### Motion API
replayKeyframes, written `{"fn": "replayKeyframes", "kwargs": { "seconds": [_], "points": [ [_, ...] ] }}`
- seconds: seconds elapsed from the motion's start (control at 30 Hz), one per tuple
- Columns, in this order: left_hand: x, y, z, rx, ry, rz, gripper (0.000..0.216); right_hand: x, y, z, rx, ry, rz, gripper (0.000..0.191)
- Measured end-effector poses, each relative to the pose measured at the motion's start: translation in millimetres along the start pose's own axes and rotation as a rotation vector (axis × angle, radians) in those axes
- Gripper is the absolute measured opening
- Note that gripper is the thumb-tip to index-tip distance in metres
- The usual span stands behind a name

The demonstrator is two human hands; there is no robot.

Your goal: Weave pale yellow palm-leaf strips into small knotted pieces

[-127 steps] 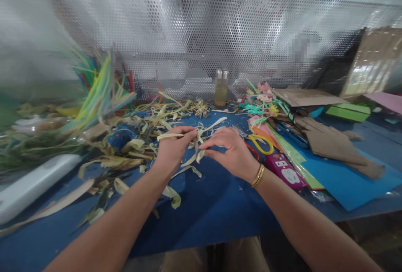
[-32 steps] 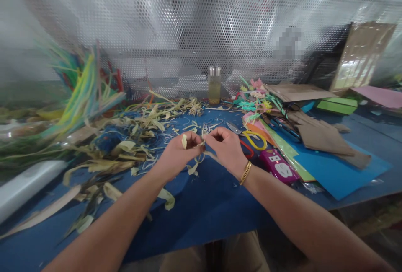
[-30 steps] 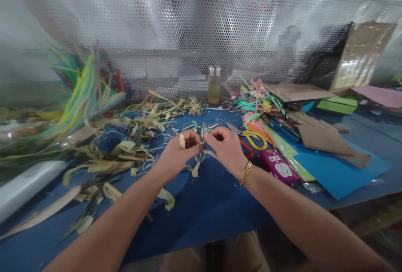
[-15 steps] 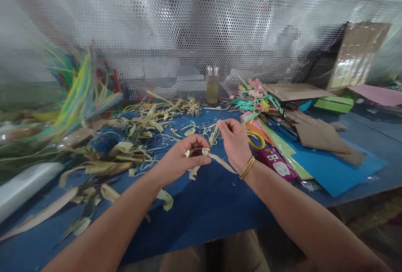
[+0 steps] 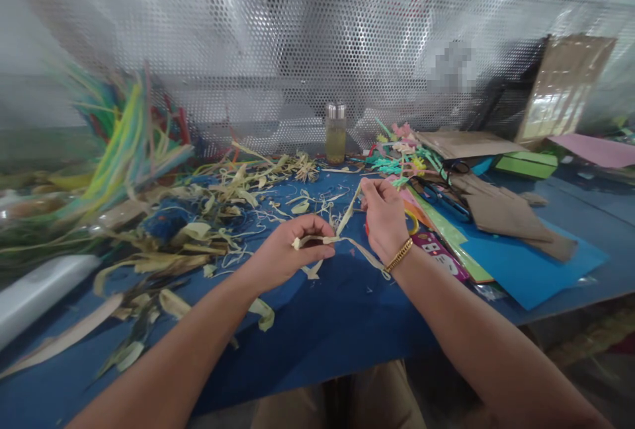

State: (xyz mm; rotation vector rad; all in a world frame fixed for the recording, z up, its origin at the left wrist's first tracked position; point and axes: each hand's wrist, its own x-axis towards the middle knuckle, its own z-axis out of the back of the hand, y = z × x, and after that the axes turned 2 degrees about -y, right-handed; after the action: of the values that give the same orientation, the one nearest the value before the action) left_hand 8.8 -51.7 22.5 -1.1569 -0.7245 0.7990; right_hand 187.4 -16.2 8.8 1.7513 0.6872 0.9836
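Observation:
Between my hands is a pale, dry leaf strip [image 5: 351,212], knotted or folded where it meets my left hand. My left hand [image 5: 306,244] pinches the knotted end between thumb and fingers. The far end of the strip is held up and taut by my right hand [image 5: 384,214], its fingertips closed on it. A second loose end [image 5: 370,257] trails down to the right under my right wrist. Partly hidden behind my right hand lie scissors with yellow handles [image 5: 411,221] and a purple packet [image 5: 439,254].
Dry leaf scraps [image 5: 233,194] pile up on the blue table [image 5: 307,336] to the left. A lidded bottle [image 5: 336,135] stands near the perforated metal screen [image 5: 248,39]. On the right lie blue sheets [image 5: 540,273], cardboard [image 5: 510,214] and dark-handled scissors [image 5: 441,197].
My right hand has moved right and slightly up, drawing the strip out longer and straighter. My left hand stays nearly where it was, still pinching the knotted end.

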Motion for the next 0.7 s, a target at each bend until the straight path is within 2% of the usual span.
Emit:
{"fn": "replayKeyframes", "kwargs": {
  "seconds": [0.1,0.17,0.23,0.33,0.43,0.53,0.7],
  "points": [
    [1.0,1.3,-1.2,-0.009,-0.075,0.013,0.02,-2.2,0.2,-0.6,-0.018,0.087,-0.07,0.025],
    [2.9,3.2,-2.1,-0.03,-0.182,0.013,0.023,-5.5,0.1,-1.4,-0.032,0.184,-0.146,0.027],
    [5.7,6.4,-2.0,-0.065,-0.308,-0.001,0.026,-9.8,0.5,-1.9,-0.088,0.298,-0.154,0.029],
    [9.8,12.4,0.9,-0.109,-0.452,-0.03,0.029,-17.0,4.0,-1.1,-0.266,0.511,0.025,0.029],
    [11.8,17.5,5.1,-0.083,-0.508,-0.08,0.033,-23.3,9.9,0.2,-0.392,0.663,0.237,0.021],
    [12.0,20.6,7.6,0.034,-0.51,-0.097,0.03,-26.5,13.8,0.8,-0.43,0.707,0.338,0.016],
    [11.4,20.2,6.4,0.086,-0.603,-0.111,0.025,-24.0,14.2,2.0,-0.49,0.674,0.37,0.014]
  ]
}}
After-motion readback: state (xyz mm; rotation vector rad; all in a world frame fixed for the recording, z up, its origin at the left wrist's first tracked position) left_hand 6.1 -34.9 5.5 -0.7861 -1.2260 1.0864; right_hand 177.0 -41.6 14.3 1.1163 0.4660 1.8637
